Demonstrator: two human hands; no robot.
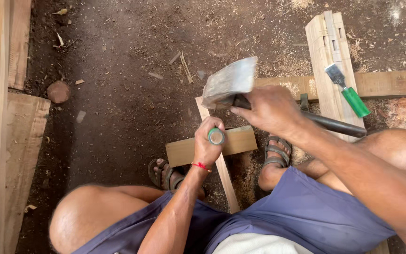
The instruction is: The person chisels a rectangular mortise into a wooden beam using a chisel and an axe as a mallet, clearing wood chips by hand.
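Ground: a dark dirt floor (pixel 128 94) strewn with sawdust and wood chips, seen from above the seated person's knees.
Left hand: the left hand (pixel 207 143) is closed in a fist around a chisel (pixel 216 136), of which only the green-ringed butt of the handle shows, pointing up at the camera; a red thread circles the wrist.
Right hand: the right hand (pixel 271 110) grips the dark handle of a hammer (pixel 229 84) just behind its broad, blurred metal head, which hangs just above and beside the chisel's butt.
Workpiece: a short wooden block (pixel 240 141) lies across a thin wooden strip (pixel 226 183) directly under the left fist, between two sandalled feet.
Nearby: a second chisel (pixel 348 91) with a green handle rests on a pale slotted plank (pixel 327 56), well apart to the right.
Edges: stacked boards (pixel 5 141) line the left side; wood shavings (pixel 400 113) pile at far right.
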